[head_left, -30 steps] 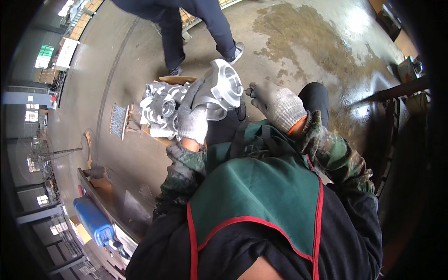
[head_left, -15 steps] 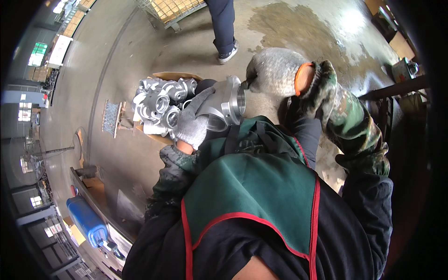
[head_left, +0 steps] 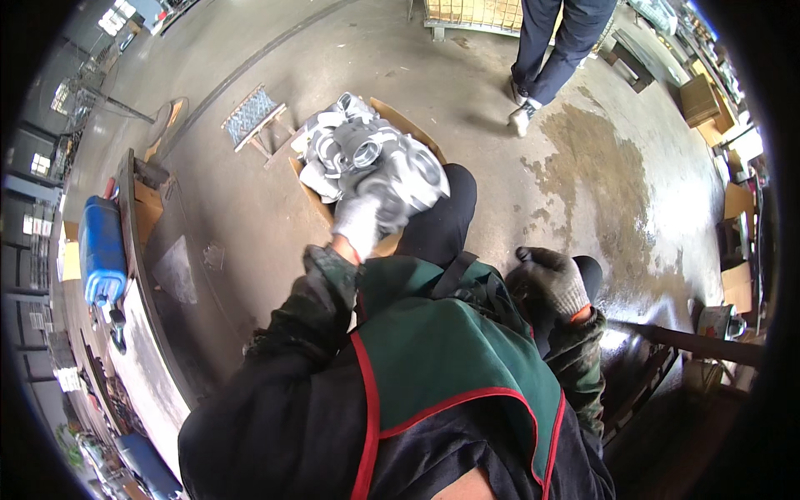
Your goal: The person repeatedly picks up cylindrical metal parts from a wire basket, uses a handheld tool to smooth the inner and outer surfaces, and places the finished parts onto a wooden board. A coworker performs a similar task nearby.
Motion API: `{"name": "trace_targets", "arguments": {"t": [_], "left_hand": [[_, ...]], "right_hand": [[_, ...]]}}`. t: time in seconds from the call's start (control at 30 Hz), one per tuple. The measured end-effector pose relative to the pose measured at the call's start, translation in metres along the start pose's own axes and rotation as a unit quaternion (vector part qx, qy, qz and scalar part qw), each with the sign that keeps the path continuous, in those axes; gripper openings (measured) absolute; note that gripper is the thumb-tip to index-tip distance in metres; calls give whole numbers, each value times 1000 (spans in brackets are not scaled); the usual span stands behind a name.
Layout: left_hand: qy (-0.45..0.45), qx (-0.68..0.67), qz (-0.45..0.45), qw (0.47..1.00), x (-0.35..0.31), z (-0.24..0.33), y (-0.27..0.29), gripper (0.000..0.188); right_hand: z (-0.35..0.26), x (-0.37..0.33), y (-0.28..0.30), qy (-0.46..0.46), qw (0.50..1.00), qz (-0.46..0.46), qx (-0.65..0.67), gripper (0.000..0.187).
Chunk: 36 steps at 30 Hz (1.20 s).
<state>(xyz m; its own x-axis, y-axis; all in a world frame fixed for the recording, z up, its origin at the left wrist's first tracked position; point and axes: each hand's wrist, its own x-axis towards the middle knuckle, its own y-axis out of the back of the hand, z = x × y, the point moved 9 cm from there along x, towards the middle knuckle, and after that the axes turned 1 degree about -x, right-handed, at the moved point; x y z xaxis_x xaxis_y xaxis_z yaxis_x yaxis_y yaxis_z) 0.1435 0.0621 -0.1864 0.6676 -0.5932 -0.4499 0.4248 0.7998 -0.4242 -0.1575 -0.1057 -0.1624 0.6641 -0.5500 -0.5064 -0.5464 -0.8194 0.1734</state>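
Observation:
My left hand (head_left: pixel 358 225), in a pale glove, grips a silver metal casting (head_left: pixel 412 179) with a round opening. Motion blurs both. The casting is over the near right side of an open cardboard box (head_left: pixel 421 133), which is heaped with similar silver castings (head_left: pixel 354 142). Beside my right knee, my right hand (head_left: pixel 552 279) wears a grey glove with dark fingertips. Its fingers are curled closed, and whatever may be inside them is hidden.
A small stool with a woven seat (head_left: pixel 250 114) stands left of the box. Further left, a blue jerrycan (head_left: pixel 104 250) is by a workbench (head_left: pixel 154 358). Another person (head_left: pixel 550 50) stands ahead near a wire cage (head_left: pixel 475 15). A wet patch (head_left: pixel 592 175) marks the floor at right.
My left hand has carried the casting from in front of me to the box. My right hand has drawn away from the casting and dropped beside my knee. The view has turned rightward.

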Motion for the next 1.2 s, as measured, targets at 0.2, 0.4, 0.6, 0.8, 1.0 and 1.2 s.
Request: {"name": "trace_targets", "arguments": {"t": [0.2,0.4,0.6,0.8,1.0,1.2], "left_hand": [[-135,-81,-185,970,39,24,47,19],[-17,137,-216,967,-3,-27,-113,36],[232,29,-113,966,59,-144,-105,27],[254,124,-88,955,56,-123,-176,24],[303,39,13,952,40,-138,-189,20],[327,-81,166,927,-37,-153,-164,26]], "right_hand": [[2,-13,48,75,964,87,241,50],[-22,30,125,206,837,203,464,48],[19,103,145,134,747,166,630,49],[58,132,143,-48,829,244,501,53],[60,201,158,-105,868,229,428,56],[107,190,100,-227,965,67,115,53]]}}
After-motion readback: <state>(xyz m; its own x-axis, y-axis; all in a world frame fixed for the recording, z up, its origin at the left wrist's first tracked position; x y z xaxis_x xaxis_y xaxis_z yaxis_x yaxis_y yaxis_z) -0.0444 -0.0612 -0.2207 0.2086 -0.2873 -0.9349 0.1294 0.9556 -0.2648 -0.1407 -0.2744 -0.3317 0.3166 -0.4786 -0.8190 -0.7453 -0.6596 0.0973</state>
